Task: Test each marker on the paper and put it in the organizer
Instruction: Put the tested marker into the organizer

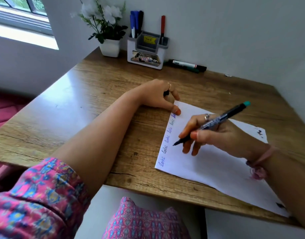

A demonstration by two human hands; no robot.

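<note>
A white sheet of paper (212, 163) lies on the wooden desk, with several blue scribbled words down its left edge. My right hand (215, 133) grips a dark marker (215, 120) with a teal end, its tip touching the paper near the left edge. My left hand (158, 96) rests at the paper's top corner, thumb pressing on the sheet, fingers curled round a small black cap (166, 93). The white and grey organizer (146, 49) stands at the back by the wall. It holds blue and black markers (136, 23) on the left and a red one (162, 28) on the right.
Loose markers (186, 65) lie on the desk right of the organizer, against the wall. A white pot of white flowers (109, 47) stands left of the organizer. The desk's front edge (148, 188) runs just below the paper. A window is at the top left.
</note>
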